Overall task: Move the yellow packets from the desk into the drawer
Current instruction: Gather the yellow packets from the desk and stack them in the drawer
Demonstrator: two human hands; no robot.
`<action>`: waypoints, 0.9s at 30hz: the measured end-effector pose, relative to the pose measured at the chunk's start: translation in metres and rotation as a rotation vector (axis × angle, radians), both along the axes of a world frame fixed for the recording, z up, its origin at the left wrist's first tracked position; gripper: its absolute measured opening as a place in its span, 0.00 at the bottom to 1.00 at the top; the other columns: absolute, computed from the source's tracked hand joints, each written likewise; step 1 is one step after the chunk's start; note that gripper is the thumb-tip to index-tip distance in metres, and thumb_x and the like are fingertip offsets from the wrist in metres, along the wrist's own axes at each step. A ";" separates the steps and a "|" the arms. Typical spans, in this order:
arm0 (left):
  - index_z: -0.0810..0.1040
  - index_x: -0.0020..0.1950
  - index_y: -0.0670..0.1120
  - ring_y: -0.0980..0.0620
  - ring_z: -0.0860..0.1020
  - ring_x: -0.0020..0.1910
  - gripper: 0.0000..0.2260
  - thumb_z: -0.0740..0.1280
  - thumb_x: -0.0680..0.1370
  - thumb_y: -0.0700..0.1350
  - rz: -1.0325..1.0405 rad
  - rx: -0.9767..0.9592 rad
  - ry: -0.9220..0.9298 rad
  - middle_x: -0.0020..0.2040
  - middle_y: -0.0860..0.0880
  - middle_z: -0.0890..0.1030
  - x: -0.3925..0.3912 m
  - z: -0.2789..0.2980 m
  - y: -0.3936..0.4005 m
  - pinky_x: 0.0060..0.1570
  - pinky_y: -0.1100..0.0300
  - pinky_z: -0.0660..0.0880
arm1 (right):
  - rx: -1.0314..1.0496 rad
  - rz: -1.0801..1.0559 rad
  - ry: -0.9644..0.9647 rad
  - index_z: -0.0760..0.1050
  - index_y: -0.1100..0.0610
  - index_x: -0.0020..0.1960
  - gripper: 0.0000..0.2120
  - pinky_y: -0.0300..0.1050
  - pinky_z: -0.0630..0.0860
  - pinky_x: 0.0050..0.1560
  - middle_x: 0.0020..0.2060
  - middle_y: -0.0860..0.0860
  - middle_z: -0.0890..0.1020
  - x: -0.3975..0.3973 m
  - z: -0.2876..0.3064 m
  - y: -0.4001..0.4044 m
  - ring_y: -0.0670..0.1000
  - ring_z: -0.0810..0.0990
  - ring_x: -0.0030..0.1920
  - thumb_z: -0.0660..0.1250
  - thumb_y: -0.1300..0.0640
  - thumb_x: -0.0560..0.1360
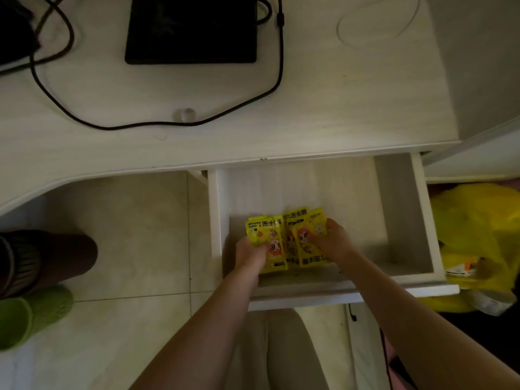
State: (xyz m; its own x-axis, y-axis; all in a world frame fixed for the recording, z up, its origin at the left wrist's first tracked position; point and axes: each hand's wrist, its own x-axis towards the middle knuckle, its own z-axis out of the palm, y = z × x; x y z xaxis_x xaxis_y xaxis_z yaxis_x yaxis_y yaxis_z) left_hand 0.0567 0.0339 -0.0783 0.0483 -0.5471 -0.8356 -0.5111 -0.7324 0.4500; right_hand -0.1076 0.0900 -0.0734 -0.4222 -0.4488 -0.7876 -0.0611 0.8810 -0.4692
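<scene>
Head view, both hands (250, 253) (333, 239) on yellow packets (287, 240), drawer (405, 209), fingers hidden

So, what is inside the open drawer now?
The drawer holds several yellow packets, with the left hand and right hand on them. Anything beneath the packets is covered.

Black pad (191, 29), looping cable (168, 123); green slipper (31, 316) on floor.
</scene>
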 end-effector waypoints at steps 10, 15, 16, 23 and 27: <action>0.81 0.52 0.43 0.53 0.75 0.38 0.06 0.68 0.77 0.42 -0.107 0.013 -0.138 0.44 0.46 0.80 0.010 -0.012 -0.004 0.37 0.62 0.69 | 0.064 0.141 0.071 0.73 0.57 0.58 0.17 0.51 0.79 0.49 0.49 0.55 0.82 -0.012 -0.005 0.008 0.56 0.81 0.48 0.68 0.49 0.75; 0.80 0.53 0.40 0.43 0.80 0.47 0.08 0.65 0.77 0.40 -0.154 0.035 -0.233 0.49 0.41 0.82 0.013 -0.007 -0.004 0.40 0.58 0.72 | 0.100 0.178 0.116 0.71 0.58 0.66 0.20 0.45 0.76 0.47 0.56 0.57 0.81 -0.017 0.001 0.010 0.54 0.79 0.50 0.67 0.57 0.75; 0.80 0.54 0.39 0.42 0.81 0.48 0.09 0.64 0.77 0.40 -0.172 0.036 -0.249 0.49 0.40 0.82 0.014 -0.003 -0.004 0.40 0.58 0.72 | 0.113 0.181 0.114 0.70 0.59 0.68 0.22 0.45 0.76 0.48 0.57 0.57 0.80 -0.019 0.005 0.011 0.55 0.79 0.52 0.66 0.56 0.75; 0.71 0.67 0.40 0.46 0.78 0.49 0.18 0.63 0.77 0.38 -0.254 0.016 -0.206 0.58 0.41 0.78 0.020 0.046 -0.005 0.43 0.56 0.75 | 0.084 0.280 0.187 0.68 0.60 0.68 0.20 0.44 0.74 0.48 0.58 0.59 0.79 -0.022 0.048 0.013 0.57 0.79 0.51 0.62 0.59 0.77; 0.75 0.63 0.43 0.48 0.78 0.52 0.15 0.65 0.77 0.40 -0.266 -0.158 -0.058 0.59 0.45 0.79 0.028 0.083 -0.001 0.47 0.59 0.74 | -0.004 0.377 0.250 0.69 0.59 0.66 0.17 0.46 0.76 0.45 0.53 0.58 0.81 -0.006 0.078 0.009 0.54 0.78 0.43 0.61 0.59 0.77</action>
State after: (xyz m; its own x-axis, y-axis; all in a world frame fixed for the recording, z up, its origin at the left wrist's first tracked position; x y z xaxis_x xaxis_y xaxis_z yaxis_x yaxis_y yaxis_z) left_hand 0.0849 0.0333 0.0047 -0.0687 -0.6696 -0.7396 -0.7039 -0.4928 0.5115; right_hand -0.1139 0.0987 0.0048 -0.4058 -0.6108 -0.6799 -0.4893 0.7735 -0.4028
